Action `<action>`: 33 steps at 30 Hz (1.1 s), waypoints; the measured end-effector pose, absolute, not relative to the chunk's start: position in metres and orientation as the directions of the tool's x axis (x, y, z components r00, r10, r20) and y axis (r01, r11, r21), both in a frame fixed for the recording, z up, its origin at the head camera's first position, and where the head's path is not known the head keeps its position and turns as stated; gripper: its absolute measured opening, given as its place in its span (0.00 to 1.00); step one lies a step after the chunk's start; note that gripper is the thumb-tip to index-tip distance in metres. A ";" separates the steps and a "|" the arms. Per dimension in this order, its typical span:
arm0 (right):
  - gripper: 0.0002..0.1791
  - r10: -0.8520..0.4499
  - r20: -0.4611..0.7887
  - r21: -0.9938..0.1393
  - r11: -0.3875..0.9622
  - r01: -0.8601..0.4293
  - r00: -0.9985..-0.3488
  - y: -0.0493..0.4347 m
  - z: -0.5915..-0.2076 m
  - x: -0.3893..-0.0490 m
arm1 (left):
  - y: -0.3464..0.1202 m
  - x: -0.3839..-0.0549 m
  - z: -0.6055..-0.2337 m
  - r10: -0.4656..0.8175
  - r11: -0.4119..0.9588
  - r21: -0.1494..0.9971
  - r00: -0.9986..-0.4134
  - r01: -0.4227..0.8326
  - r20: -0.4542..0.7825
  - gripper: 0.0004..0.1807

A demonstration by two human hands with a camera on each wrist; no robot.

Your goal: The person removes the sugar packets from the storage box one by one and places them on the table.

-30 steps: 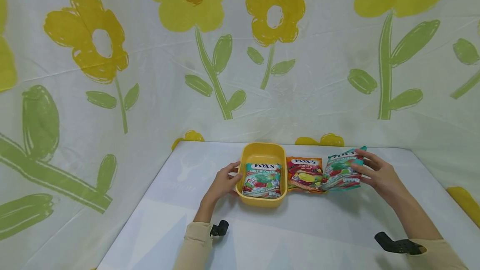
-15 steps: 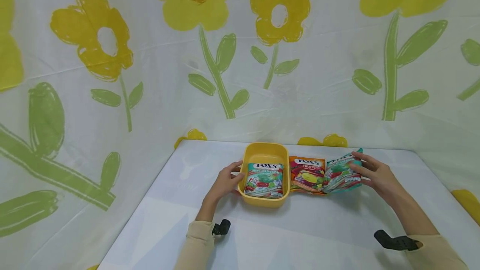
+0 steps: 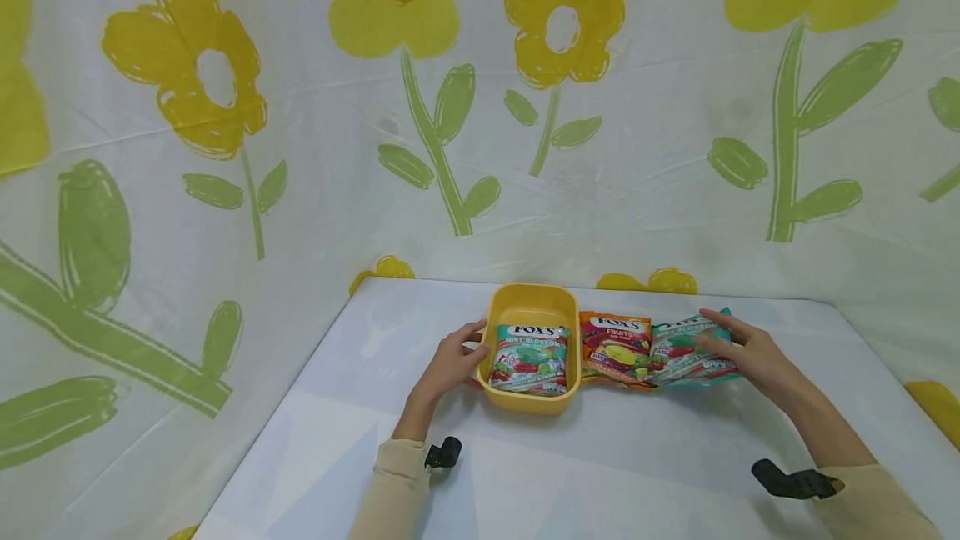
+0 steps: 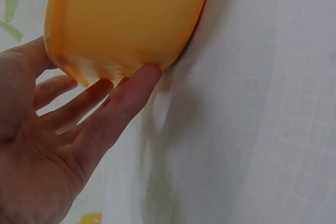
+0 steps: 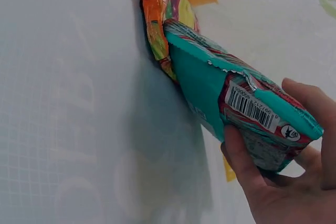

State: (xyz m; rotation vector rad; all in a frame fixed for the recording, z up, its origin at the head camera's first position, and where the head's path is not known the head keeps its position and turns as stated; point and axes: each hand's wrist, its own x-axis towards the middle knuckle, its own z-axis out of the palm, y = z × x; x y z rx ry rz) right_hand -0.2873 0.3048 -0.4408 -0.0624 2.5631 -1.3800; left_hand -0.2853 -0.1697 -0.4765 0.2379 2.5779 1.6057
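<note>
Here, teal bag [image 3: 681,354] tilted over table [image 3: 600,465], low end against orange bag [image 3: 617,348]; glossy, red-printed, crimped edge, white barcode [image 5: 252,109] showing. Right hand [image 3: 761,361] pinches raised end. Left hand [image 3: 447,367], well apart, fingers extended against yellow tub [image 3: 534,302].

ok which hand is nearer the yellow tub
Left. The left hand touches the yellow tub at its left side; the right hand is beyond the orange bag, holding a teal bag.
</note>
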 end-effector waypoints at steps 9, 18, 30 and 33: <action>0.50 -0.125 -0.158 -0.712 0.702 0.025 -0.980 0.299 -0.443 -0.288 | -0.170 -0.286 -0.476 0.179 0.440 0.894 -0.984 0.079 -0.001 0.30; 0.51 -0.135 -0.059 -0.572 0.817 -0.077 -0.989 0.297 -0.449 -0.288 | -0.169 -0.286 -0.475 0.177 0.433 0.898 -0.984 0.073 -0.006 0.30; 0.50 -0.072 0.018 -0.474 0.877 -0.072 -0.997 0.291 -0.465 -0.288 | -0.168 -0.284 -0.475 0.178 0.438 0.895 -0.984 0.083 0.004 0.30; 0.49 -0.062 0.038 -0.483 0.873 -0.072 -0.997 0.289 -0.467 -0.286 | -0.169 -0.284 -0.475 0.172 0.441 0.894 -0.985 0.081 0.004 0.30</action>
